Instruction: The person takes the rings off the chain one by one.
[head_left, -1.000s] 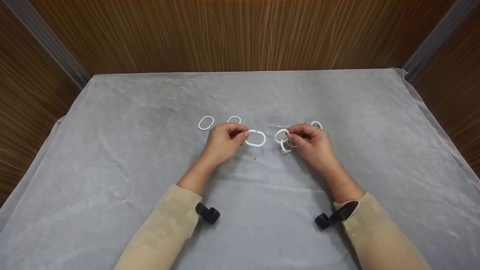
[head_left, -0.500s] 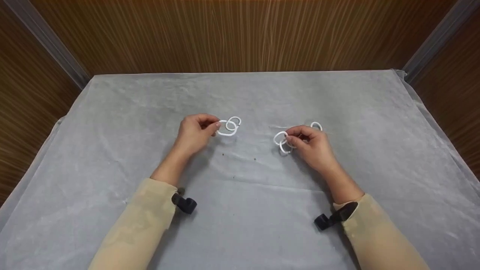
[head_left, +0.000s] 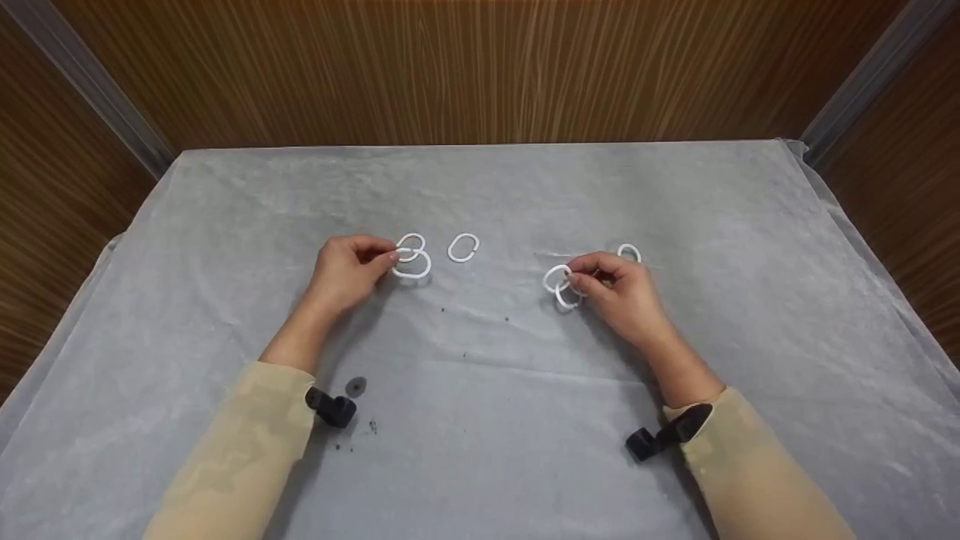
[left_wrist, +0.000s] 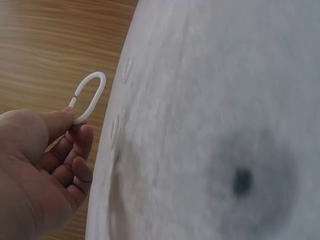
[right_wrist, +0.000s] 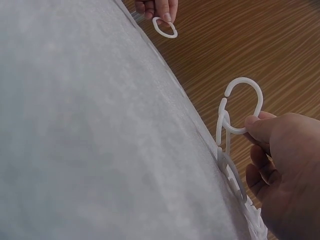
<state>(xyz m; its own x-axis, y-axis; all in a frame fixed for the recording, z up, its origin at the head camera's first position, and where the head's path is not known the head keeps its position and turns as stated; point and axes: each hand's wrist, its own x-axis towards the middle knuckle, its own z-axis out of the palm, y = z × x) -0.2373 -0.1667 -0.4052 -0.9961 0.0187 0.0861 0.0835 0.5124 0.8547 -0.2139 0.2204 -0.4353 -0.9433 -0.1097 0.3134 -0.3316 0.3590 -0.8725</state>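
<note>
the left hand (head_left: 346, 271) reaches forward and to the left over the table (head_left: 225, 247), forearm angled out from the body, knuckles up. its fingers (left_wrist: 75, 150) are curled, thumb and forefinger pinching one end of a white ring (head_left: 412, 266). the wrist view shows the ring (left_wrist: 89, 96) as an oval with a gap in one side, its long axis pointing away from the fingertips. from the head view its long axis runs roughly left to right, and it overlaps a loose ring (head_left: 410, 244) lying on the cloth just behind it; whether the two touch cannot be told.

the right hand (head_left: 619, 289) sits right of centre, forearm angled inward, fingers (right_wrist: 260, 125) curled. thumb and forefinger pinch the top link of a short chain (head_left: 561, 285) of white rings. in the right wrist view the held link (right_wrist: 242, 110) stands upright above the cloth, its long axis near vertical, with the lower links hanging down to the table.

a single ring (head_left: 463, 247) lies flat between the hands, and another ring (head_left: 628, 253) lies just behind the right hand.
</note>
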